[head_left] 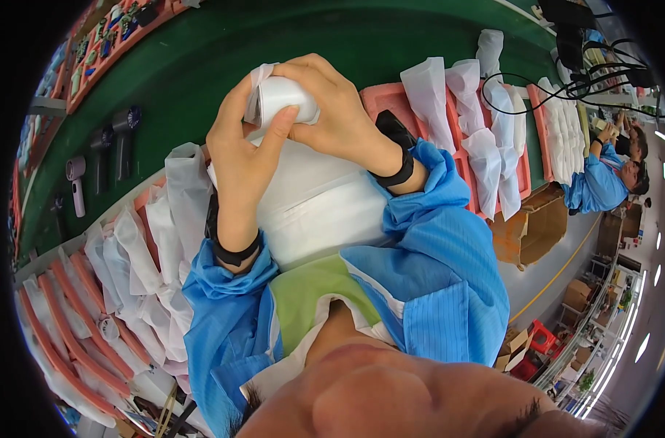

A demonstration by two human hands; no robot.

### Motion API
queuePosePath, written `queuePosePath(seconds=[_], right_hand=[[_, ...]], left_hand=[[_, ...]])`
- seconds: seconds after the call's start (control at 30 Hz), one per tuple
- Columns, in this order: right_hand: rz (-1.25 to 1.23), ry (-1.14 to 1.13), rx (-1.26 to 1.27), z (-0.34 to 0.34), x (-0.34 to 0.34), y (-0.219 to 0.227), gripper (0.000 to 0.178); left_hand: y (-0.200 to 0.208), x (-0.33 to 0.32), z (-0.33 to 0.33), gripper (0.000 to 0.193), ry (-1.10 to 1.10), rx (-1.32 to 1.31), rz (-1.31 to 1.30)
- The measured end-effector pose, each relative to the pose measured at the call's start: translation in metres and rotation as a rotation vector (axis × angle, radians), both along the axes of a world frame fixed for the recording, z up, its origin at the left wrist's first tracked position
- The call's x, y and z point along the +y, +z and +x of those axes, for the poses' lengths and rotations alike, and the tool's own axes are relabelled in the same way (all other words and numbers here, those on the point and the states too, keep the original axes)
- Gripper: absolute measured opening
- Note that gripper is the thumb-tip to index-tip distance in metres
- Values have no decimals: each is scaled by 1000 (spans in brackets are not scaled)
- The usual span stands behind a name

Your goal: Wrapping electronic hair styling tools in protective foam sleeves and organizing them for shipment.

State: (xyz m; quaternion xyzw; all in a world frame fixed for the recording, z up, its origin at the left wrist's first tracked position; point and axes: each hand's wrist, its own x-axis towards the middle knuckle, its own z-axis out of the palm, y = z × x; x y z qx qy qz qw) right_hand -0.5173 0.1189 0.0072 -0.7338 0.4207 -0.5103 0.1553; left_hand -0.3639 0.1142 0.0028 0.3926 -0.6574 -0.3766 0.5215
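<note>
Both of my hands are closed round a white, rounded object (283,93) with translucent film along its left side; its exact kind is not clear. My left hand (237,146) grips it from the left, with the thumb across the near side. On the right, my right hand (336,109) curls its fingers over the top and side. Just below the hands lies a stack of white bags or sheets (321,201) close to my body. Each wrist wears a black band.
Handheld fans (124,139) lie on the green table (179,80) at the left. Bagged items fill pink foam trays (91,328) at the lower left and another pink tray (391,98) at the right. Black cables (602,73), a cardboard box (533,226) and co-workers (609,175) are farther right.
</note>
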Motion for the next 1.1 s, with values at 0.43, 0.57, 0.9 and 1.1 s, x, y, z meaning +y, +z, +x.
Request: queuePosePath(seconds=[0.43,0.57,0.9,1.1], right_hand=[[209,190,-100,-17,-4,8,58],[247,369,-236,-24,-3,14,58],[99,266,-251,6,12,-2,40],[35,180,-207,2,11,-7,30]], left_hand=[[15,-3,7,39,-172,140,119],[24,4,6,46,-168,116,132],[16,12,4,57,100,-141,-135],[8,10,0,57,135,-129,-127]])
